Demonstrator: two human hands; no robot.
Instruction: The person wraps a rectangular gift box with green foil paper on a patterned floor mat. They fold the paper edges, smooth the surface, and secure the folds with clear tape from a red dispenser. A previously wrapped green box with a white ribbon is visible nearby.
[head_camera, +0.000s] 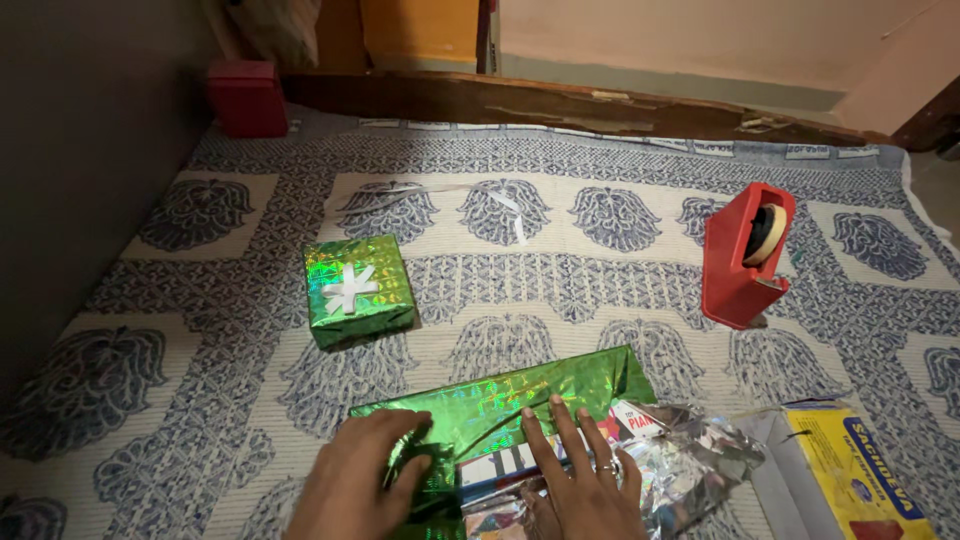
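On the patterned blue and cream bedsheet (560, 275), near the bottom edge of the view, lies a flat box half covered with shiny green holographic wrapping paper (520, 395). Its uncovered end, white with coloured print, shows between the two hands. The left hand (355, 485) rests on the left end of the box, with the fingers curled down over a folded flap of the green paper, so the hand is partly closed on that flap. The right hand (585, 480) lies flat and open on the box, fingers spread and pressing the paper down; a ring is on one finger. Beside the right hand the silver underside of the paper (690, 465) spreads out crumpled.

Farther up and to the left, well apart from the hands, sits a small cube-shaped parcel wrapped in the same green paper (358, 290), with a white tape star on top. To the right stands a red plastic tape dispenser (745, 255). At the lower right corner lies a yellow cardboard box (865, 480). A small red box (248, 97) sits in the far left corner.
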